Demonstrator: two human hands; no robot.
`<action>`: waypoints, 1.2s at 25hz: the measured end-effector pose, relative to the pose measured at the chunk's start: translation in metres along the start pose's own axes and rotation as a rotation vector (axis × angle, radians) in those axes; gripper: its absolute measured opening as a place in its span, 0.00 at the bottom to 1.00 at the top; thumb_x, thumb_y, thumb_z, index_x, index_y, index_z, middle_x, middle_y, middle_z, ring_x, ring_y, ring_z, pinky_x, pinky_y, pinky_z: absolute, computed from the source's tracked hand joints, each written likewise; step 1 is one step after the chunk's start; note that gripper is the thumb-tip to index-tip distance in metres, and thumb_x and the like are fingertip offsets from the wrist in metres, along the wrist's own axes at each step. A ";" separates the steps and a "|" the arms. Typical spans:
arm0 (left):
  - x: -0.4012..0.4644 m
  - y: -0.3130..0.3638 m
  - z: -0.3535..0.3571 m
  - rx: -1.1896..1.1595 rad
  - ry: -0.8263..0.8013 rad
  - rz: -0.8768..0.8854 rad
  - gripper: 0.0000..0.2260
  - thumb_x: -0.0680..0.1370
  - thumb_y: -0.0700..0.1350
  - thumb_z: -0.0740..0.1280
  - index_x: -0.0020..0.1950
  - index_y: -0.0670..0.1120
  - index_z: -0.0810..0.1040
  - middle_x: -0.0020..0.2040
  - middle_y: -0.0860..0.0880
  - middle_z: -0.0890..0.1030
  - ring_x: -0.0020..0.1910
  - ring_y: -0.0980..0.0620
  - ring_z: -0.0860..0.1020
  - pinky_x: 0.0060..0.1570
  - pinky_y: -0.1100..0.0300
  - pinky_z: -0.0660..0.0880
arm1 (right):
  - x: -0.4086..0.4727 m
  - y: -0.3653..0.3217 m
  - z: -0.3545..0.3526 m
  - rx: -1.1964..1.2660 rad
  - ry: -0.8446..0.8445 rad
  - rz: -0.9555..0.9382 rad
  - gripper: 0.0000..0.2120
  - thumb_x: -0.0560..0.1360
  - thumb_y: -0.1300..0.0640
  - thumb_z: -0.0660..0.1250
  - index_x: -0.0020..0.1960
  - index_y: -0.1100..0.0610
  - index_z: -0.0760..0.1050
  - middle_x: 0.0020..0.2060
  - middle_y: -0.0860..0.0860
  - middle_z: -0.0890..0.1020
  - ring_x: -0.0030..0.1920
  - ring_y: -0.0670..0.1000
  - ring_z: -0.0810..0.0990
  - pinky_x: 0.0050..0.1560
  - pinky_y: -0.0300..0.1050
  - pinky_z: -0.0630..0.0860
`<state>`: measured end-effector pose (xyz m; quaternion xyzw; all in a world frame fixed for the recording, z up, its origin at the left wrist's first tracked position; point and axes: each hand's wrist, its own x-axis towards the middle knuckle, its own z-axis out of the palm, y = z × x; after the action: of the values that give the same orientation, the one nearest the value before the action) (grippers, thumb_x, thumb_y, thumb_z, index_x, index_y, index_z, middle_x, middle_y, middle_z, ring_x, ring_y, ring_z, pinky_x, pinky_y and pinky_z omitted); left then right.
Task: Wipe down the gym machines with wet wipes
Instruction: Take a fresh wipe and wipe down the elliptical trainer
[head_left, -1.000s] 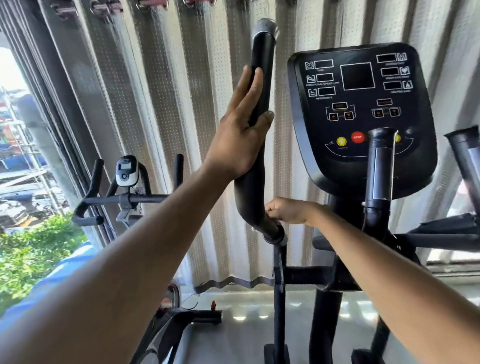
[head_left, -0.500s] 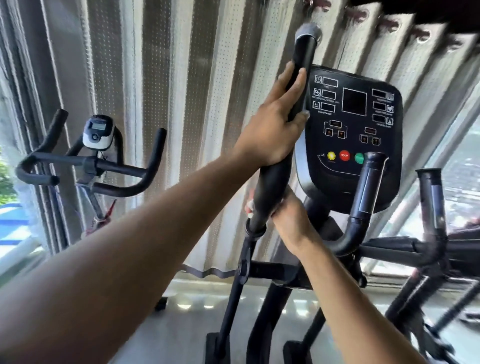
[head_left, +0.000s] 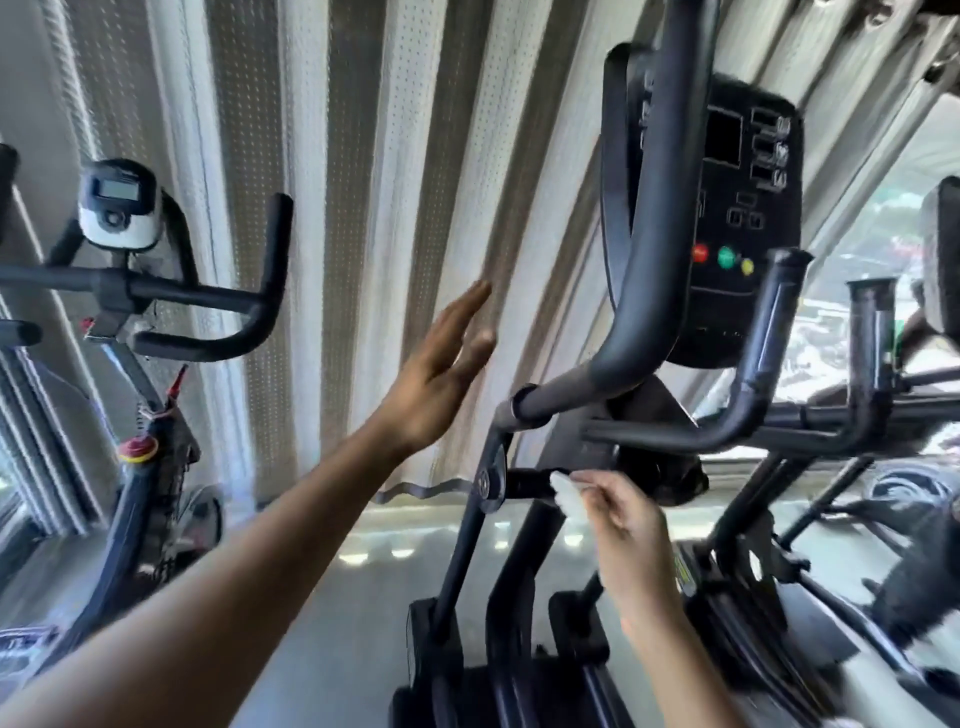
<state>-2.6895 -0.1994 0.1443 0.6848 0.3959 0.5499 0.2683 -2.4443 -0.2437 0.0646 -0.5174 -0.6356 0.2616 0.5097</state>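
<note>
Left hand (head_left: 441, 371): raised in open air, fingers straight and close together, palm turned toward the machine; nothing held, nothing touched; apart from the long handle, with pale curtain behind.
Right hand (head_left: 621, 512): lower, beside the frame; thumb and fingers pinched on the wet wipe, remaining fingers curled.
Wet wipe (head_left: 567, 498): small, white, crumpled; projecting from the right fingertips, at or just against the short black crossbar (head_left: 527, 483) of the machine; contact not certain owing to blur.
Long handle (head_left: 652, 218): black, curved, rising up out of view past the console; lower end joined to a grey collar above the crossbar.
Console (head_left: 748, 208): black panel, blurred; red, green and yellow buttons in a row on the lower part; markings unreadable.
Short grips (head_left: 769, 332): two upright black posts to the right of the console, on bent tubes.
Elliptical machine base (head_left: 498, 649): black uprights descending to the floor between the two forearms.
Exercise bike (head_left: 156, 467): to the left, well apart from both hands; black handlebars, small white-and-black display (head_left: 118, 205) on top, red knob on the frame.
Curtain (head_left: 363, 182): pale, perforated, hanging in vertical folds behind both machines.
Floor (head_left: 363, 571): glossy, grey, with light reflections.
</note>
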 end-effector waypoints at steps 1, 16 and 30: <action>-0.016 -0.029 0.002 -0.009 -0.027 -0.059 0.24 0.86 0.54 0.61 0.82 0.59 0.60 0.81 0.61 0.61 0.79 0.66 0.58 0.79 0.57 0.57 | -0.010 0.007 0.007 -0.019 -0.013 0.018 0.11 0.82 0.67 0.65 0.54 0.53 0.82 0.49 0.40 0.86 0.53 0.41 0.84 0.59 0.47 0.80; 0.024 -0.189 0.009 -0.005 -0.190 -0.160 0.21 0.87 0.53 0.57 0.81 0.54 0.66 0.78 0.58 0.69 0.77 0.64 0.64 0.78 0.53 0.64 | 0.057 0.023 0.126 -0.124 -0.062 -0.274 0.12 0.79 0.66 0.66 0.58 0.57 0.84 0.52 0.44 0.76 0.54 0.49 0.82 0.49 0.52 0.83; 0.204 -0.249 0.072 0.048 -0.642 0.697 0.21 0.86 0.40 0.55 0.80 0.36 0.64 0.81 0.42 0.65 0.81 0.47 0.62 0.78 0.43 0.63 | 0.121 0.033 0.185 -0.429 0.302 -0.004 0.07 0.82 0.59 0.67 0.58 0.56 0.82 0.50 0.48 0.78 0.49 0.46 0.80 0.50 0.42 0.79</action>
<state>-2.6647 0.1112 0.0369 0.9182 0.0521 0.3585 0.1604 -2.5943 -0.0851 0.0181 -0.6457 -0.5942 0.0396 0.4780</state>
